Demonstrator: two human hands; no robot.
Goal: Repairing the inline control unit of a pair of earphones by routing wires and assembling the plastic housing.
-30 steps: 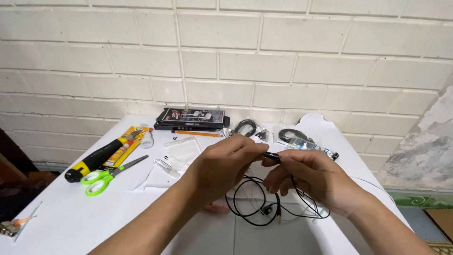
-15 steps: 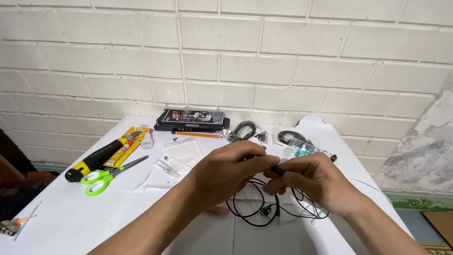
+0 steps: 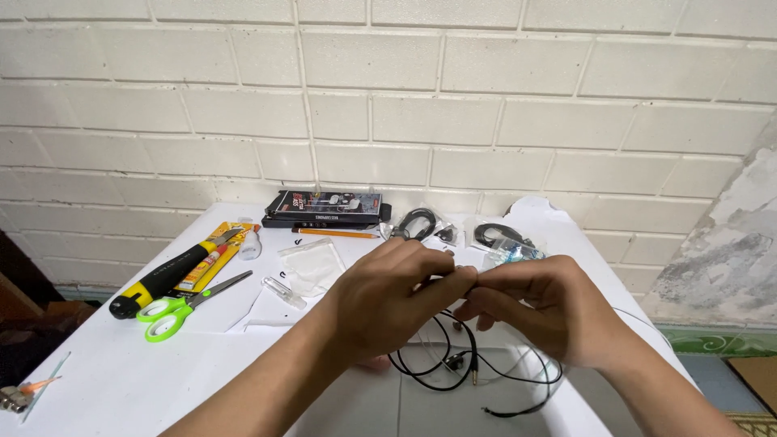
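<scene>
- My left hand (image 3: pixel 388 303) sits near the middle of the white table (image 3: pixel 105 380), fingers curled in, thumb and forefinger pinched on a short stretch of thin black earphone cable (image 3: pixel 453 368).
- My right hand (image 3: pixel 538 303) meets it from the right, fingertips pressed together on the same bit of cable, so the two hands touch at the tips.
- The rest of the cable hangs below my hands and lies in loose loops on the table, with a small earbud and a plug end showing among the loops.
- Whether I am gripping a connector or just bare wire at the pinch, I cannot tell; my fingers cover it.
- To the left lie green-handled scissors (image 3: pixel 182 303), and just beyond them a yellow-and-black screwdriver (image 3: pixel 162 279) beside a yellow glue card (image 3: pixel 212 255).
- Between those and my hands is a clear plastic bag (image 3: pixel 316 263) on white paper.
- Far side, against the white brick wall (image 3: pixel 388 105): a flat black box (image 3: pixel 328 208) with an orange pencil (image 3: pixel 336 233) just in front of it.
- Right of the box, two small clear bags with coiled black cables (image 3: pixel 421 222).
</scene>
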